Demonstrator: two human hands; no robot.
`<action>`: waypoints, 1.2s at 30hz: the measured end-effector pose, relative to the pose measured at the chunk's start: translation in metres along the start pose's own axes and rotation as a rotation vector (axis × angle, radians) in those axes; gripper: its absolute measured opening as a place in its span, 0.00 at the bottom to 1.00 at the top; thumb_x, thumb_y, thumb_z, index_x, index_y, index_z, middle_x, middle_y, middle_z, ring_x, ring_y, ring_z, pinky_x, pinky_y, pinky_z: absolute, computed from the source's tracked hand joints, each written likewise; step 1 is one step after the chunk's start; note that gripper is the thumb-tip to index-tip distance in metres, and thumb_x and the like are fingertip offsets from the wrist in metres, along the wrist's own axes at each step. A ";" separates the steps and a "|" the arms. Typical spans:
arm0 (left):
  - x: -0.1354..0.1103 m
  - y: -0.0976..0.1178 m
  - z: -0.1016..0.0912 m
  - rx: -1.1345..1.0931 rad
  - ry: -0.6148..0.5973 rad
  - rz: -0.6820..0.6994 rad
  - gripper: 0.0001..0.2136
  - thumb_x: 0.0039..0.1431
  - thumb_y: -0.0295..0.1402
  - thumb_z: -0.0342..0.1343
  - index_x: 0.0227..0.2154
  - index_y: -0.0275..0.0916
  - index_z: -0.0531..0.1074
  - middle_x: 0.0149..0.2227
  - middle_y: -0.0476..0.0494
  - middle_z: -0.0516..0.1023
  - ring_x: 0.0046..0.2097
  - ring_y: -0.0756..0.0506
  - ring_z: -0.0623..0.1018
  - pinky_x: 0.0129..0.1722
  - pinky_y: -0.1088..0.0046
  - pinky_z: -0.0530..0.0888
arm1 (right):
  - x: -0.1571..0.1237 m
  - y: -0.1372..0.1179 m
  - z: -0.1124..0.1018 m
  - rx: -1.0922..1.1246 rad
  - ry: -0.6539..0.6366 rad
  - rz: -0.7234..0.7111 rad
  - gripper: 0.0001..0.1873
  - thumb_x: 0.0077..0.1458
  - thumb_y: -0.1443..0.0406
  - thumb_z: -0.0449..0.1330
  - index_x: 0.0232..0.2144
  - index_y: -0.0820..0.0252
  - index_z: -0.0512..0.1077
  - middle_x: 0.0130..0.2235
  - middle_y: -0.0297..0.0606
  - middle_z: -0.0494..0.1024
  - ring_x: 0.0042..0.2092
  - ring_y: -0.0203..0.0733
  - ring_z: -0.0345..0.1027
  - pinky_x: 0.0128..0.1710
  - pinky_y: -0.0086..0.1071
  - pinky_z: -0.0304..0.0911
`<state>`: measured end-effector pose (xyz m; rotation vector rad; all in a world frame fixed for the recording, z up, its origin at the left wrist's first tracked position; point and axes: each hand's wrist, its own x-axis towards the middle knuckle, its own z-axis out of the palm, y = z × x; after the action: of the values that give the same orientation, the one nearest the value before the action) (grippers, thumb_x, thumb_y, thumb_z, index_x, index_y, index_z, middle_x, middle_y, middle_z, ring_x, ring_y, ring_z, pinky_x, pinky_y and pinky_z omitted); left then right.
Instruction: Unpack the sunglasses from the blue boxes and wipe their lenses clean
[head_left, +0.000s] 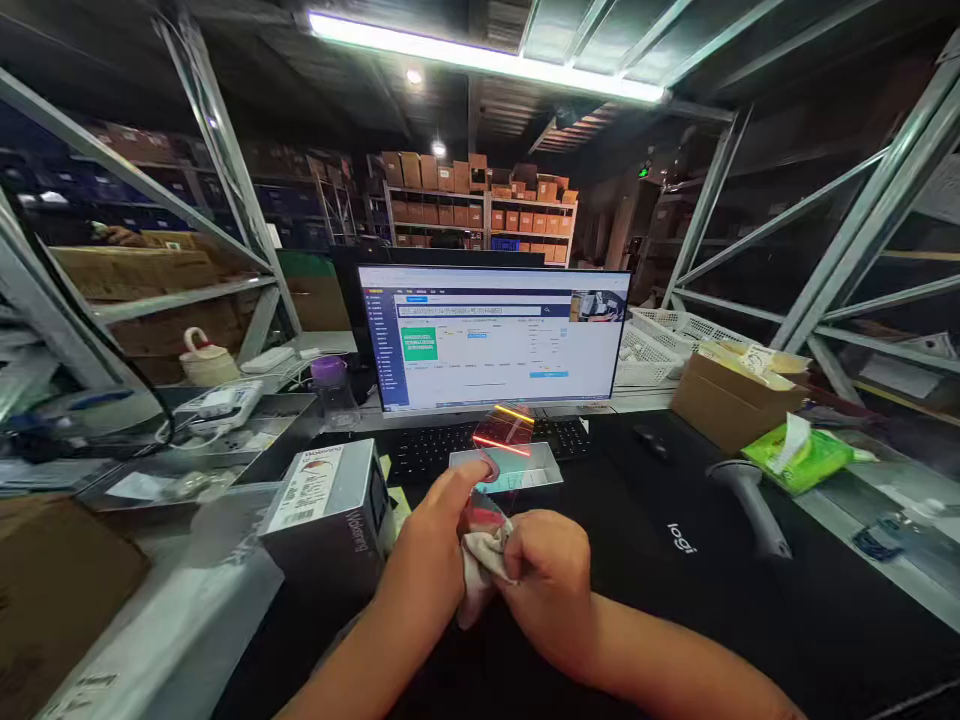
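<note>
My left hand (435,535) is closed, thumb up, around a thin, glossy, see-through piece (487,512) with a reddish tint. Its kind and full outline are unclear. A pale, crumpled cloth (481,570) is bunched against it, and the fingers of my right hand (551,565) are curled tightly on this cloth. Just beyond both hands lies a shallow white open box (536,468), partly covered by the left thumb. Bright red and yellow streaks cross a dark translucent patch above the box. Left of my hands stands a grey printed carton (330,520).
A monitor (495,345) stands behind a black keyboard (427,452). On the right are a mouse (651,443), a handheld scanner (754,505), a green tissue pack (799,452) and a cardboard box (731,405). A purple-lidded bottle (334,390) stands left, near a large brown carton (60,595).
</note>
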<state>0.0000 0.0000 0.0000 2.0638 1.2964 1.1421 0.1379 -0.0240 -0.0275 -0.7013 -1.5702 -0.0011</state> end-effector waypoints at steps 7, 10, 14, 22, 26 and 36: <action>0.002 -0.002 -0.004 0.036 -0.031 0.365 0.25 0.46 0.19 0.52 0.49 0.46 0.70 0.44 0.48 0.78 0.32 0.51 0.78 0.31 0.79 0.76 | 0.033 -0.008 -0.026 0.442 0.011 0.737 0.29 0.36 0.65 0.75 0.15 0.57 0.54 0.16 0.23 0.60 0.20 0.28 0.50 0.20 0.24 0.49; 0.000 -0.003 -0.002 0.104 -0.092 0.462 0.28 0.45 0.17 0.51 0.50 0.47 0.69 0.51 0.46 0.77 0.39 0.48 0.81 0.31 0.79 0.77 | 0.056 0.005 -0.042 0.730 0.108 0.928 0.32 0.30 0.66 0.76 0.17 0.57 0.52 0.17 0.23 0.62 0.20 0.28 0.53 0.20 0.23 0.51; -0.003 -0.005 0.005 0.225 -0.119 0.527 0.32 0.45 0.15 0.49 0.52 0.49 0.68 0.54 0.47 0.76 0.44 0.45 0.82 0.37 0.73 0.80 | 0.071 0.025 -0.054 0.839 0.239 1.040 0.34 0.28 0.66 0.77 0.18 0.57 0.51 0.17 0.23 0.64 0.20 0.28 0.54 0.20 0.22 0.51; 0.000 -0.016 0.011 0.258 0.058 0.479 0.27 0.51 0.17 0.49 0.53 0.47 0.65 0.59 0.40 0.69 0.31 0.50 0.80 0.28 0.73 0.79 | 0.040 0.006 -0.021 0.504 0.298 0.843 0.27 0.41 0.60 0.73 0.19 0.56 0.54 0.18 0.23 0.60 0.21 0.30 0.52 0.20 0.23 0.52; 0.004 -0.018 0.007 0.206 0.140 0.471 0.24 0.54 0.19 0.49 0.53 0.47 0.65 0.62 0.39 0.64 0.47 0.45 0.80 0.35 0.74 0.80 | 0.016 -0.011 -0.004 0.274 0.217 0.567 0.23 0.43 0.69 0.69 0.16 0.58 0.56 0.18 0.25 0.63 0.22 0.31 0.56 0.23 0.25 0.55; 0.000 -0.006 0.007 0.164 0.257 0.577 0.19 0.50 0.26 0.57 0.47 0.41 0.67 0.49 0.39 0.73 0.48 0.43 0.78 0.43 0.71 0.79 | 0.006 -0.017 -0.006 0.082 0.204 0.249 0.20 0.43 0.74 0.68 0.16 0.59 0.59 0.17 0.23 0.63 0.20 0.29 0.55 0.22 0.24 0.51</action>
<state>0.0030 0.0034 -0.0085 2.5766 0.9401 1.6342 0.1364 -0.0379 -0.0146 -0.8025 -1.2740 0.1708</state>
